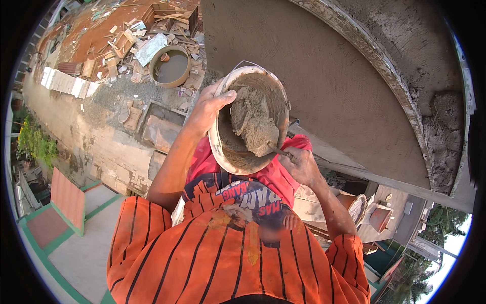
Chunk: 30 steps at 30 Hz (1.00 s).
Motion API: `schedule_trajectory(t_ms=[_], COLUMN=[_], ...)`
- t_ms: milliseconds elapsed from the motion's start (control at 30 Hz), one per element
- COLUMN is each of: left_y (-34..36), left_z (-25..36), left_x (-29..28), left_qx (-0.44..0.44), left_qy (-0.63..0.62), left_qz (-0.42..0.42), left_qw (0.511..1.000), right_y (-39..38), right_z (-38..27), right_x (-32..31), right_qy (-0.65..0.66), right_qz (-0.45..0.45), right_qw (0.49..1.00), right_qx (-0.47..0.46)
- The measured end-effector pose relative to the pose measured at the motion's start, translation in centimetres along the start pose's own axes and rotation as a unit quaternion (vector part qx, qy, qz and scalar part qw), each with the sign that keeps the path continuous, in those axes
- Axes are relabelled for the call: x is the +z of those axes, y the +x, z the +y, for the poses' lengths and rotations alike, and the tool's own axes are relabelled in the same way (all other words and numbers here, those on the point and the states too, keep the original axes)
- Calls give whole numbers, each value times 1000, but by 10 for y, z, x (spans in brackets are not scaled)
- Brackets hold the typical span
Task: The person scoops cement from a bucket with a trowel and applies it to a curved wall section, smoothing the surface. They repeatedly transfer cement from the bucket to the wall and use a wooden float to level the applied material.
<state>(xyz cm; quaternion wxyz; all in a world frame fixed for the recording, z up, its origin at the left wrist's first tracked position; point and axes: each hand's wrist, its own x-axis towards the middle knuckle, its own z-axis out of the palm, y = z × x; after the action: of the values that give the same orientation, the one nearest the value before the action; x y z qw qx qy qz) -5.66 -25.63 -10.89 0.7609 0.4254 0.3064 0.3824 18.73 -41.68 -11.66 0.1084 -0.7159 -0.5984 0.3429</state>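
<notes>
A pale bucket [216,147] of wet grey mortar [253,116] is in front of my body, its mouth tilted up toward me. My left hand [210,106] is closed on its left rim, the thumb lying over the edge. On the other side, my right hand [299,164] is wrapped round the handle of a trowel [276,147]. The trowel reaches over the near right rim into the bucket, and its blade is mostly hidden by mortar. The bucket's thin wire handle [248,63] stands up at the far rim.
A wall surface coated in smooth grey mortar [314,81] fills the upper right, bordered by a curved raised edge [374,45]. Far below on the left are a round tub of water [174,76], scattered broken boards [121,45] and a paved strip [116,157]. Green-edged roofs [96,202] lie lower left.
</notes>
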Motion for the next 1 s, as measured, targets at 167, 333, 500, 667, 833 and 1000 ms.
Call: schedule_trajectory(t_ms=[167,333,500,667,833,1000], left_y=[-3,4,4,12,9,11], left_z=[-1,-11,-15,-27,-18,-16], left_x=[-1,8,17,30,27,0], left_qx=[4,26,30,75,31,25], left_qy=[-39,-28,-50,11,-30,-39], left_qz=[-5,-27,-21,-58,-51,-33], left_qw=[999,999,998,995,998,998], right_y=[0,2,-15,-1,0,-2], right_z=[-22,-19,-36,-23,-45,-1], right_x=[-17,-19,-52,-15,-15,-4], right_qy=[-170,-257,-256,-249,-86,-57], right_qz=[142,182,144,-38,-79,-54], right_qw=[973,929,955,968,993,997], right_qx=[-59,-196,-46,-9,20,26])
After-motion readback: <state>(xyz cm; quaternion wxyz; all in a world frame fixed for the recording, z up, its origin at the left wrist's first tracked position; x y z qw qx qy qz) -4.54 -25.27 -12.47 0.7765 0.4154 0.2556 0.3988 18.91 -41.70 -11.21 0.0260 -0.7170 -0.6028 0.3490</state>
